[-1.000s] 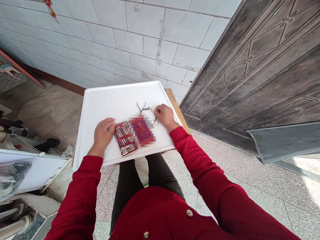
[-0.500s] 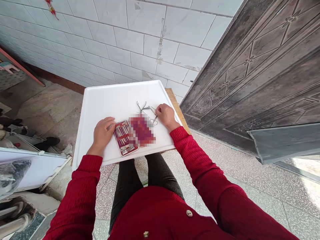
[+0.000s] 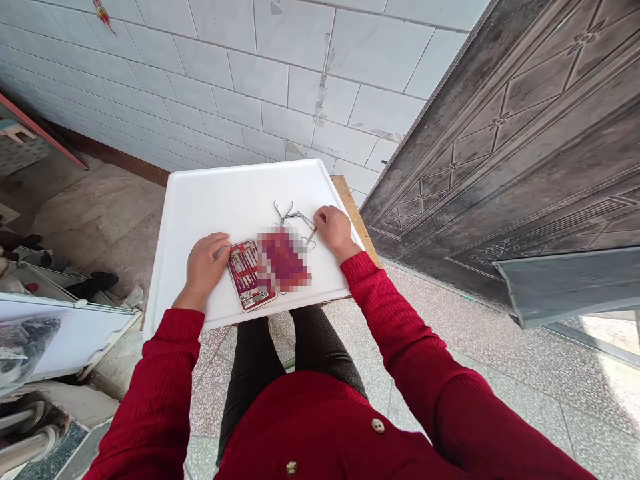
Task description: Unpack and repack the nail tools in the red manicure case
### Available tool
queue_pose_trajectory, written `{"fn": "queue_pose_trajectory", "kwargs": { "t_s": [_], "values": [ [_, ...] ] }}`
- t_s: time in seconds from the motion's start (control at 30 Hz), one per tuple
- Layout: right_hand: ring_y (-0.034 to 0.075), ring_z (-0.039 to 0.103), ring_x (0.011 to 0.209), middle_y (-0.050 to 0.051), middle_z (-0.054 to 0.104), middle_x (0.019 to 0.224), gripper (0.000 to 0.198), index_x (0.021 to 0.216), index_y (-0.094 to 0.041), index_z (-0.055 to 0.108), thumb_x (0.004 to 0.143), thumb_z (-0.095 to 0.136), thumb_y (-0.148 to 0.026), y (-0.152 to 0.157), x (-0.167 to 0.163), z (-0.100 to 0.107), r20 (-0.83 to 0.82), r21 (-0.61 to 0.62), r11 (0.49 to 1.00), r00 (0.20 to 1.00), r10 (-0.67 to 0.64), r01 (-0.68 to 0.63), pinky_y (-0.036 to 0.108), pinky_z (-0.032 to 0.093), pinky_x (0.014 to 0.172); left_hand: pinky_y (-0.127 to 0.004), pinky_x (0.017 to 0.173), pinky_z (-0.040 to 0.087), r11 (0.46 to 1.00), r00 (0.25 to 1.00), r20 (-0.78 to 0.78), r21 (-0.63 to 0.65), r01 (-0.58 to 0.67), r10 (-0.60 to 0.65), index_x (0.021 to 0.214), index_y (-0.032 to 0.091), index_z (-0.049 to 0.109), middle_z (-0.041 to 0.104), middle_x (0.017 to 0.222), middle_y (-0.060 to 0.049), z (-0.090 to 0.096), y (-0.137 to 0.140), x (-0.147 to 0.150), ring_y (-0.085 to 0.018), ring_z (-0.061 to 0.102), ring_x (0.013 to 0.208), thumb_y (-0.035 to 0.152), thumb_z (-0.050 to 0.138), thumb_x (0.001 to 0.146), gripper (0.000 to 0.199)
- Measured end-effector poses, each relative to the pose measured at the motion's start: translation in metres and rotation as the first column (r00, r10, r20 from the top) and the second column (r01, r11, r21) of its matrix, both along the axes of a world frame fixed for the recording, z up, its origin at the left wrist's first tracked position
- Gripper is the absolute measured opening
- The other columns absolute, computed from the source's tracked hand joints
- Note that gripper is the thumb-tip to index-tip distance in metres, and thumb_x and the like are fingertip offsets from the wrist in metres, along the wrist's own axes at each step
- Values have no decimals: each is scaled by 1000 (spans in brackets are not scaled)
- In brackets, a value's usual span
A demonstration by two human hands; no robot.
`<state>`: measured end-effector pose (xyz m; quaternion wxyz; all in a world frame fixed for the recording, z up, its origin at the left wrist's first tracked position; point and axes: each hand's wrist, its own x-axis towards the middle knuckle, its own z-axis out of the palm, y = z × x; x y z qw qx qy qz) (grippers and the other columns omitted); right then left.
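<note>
An open manicure kit case (image 3: 244, 272) lies on a white tray (image 3: 215, 200), its left half lined in red and filled with several slim metal tools. Pixelation covers its right half. At the case's upper left corner, my left hand (image 3: 206, 265) is closed with thumb and fingertips on the edge. My right hand (image 3: 334, 230) is pinched at the tray's right side, beside small scissors (image 3: 310, 244) and a thin metal tool (image 3: 306, 219); what sits between its fingertips is hidden. Metal nippers (image 3: 283, 212) with spread handles lie above the case.
The tray rests on a wooden table (image 3: 350, 200) whose right edge shows. Behind it stands a white tiled wall (image 3: 210, 73); a dark patterned door (image 3: 500, 147) is on the right. A white cabinet (image 3: 65, 333) with clutter stands at the left.
My right hand has shifted slightly right, away from the scissors. My left hand stays at the case's corner, and the tools on the tray look nearly unchanged.
</note>
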<state>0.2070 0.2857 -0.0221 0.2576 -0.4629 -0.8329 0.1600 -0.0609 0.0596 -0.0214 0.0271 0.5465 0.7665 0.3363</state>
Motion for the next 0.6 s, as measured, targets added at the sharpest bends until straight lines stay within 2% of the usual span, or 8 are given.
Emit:
{"fn": "queue_pose_trajectory", "kwargs": {
  "t_s": [0.33,0.6],
  "values": [
    [23,58,84,9,70,92,20,84,-20,68,96,52,-17,5,1,-1,-11,-13,1000,1000,-25,25,32,38,74,-47,119,46,1000,1000,7,-7,-7,7,96,25,77,77,129,-5,0,1,0,-28,67,127,32,54,94,24],
    [23,61,88,10,72,97,20,86,-19,68,97,52,-17,-2,-1,7,25,-42,998,999,-38,39,32,39,75,-48,119,48,1000,1000,9,7,-5,4,94,24,77,78,128,-4,0,1,1,-28,68,125,31,54,93,24]
  ]
}}
